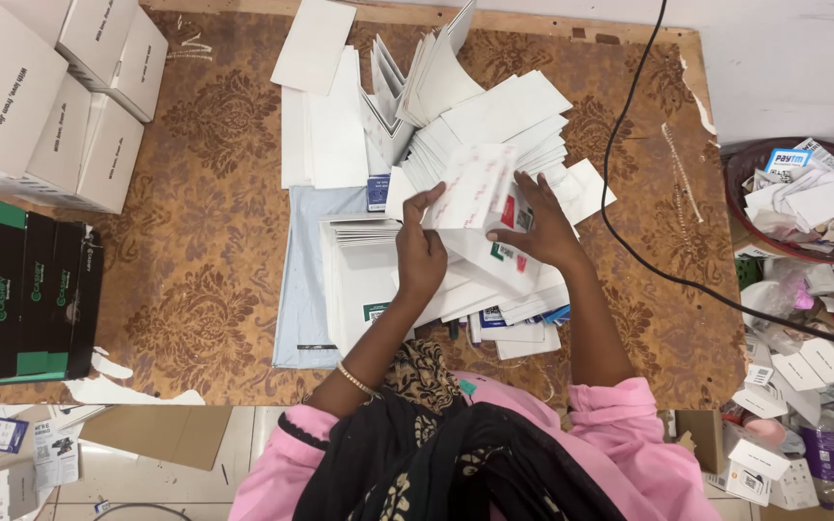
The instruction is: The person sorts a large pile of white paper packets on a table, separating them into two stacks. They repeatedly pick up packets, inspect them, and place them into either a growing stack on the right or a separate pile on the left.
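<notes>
Head view: sorting white envelopes on the surface.
Left hand (421,253) grip pinches envelope (475,185); right hand (540,230), at 3 o'clock, fingers spread on stack (494,280); next likely needs a clean peel.

My packing room it was, white cartons (45,92) stacked far left, envelope heaps (456,135) on the worn table (214,241), scrap basket (803,198) right.

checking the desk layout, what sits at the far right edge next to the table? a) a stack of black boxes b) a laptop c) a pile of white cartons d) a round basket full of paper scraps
d: the round dark basket at the right edge holds crumpled paper scraps.
</notes>
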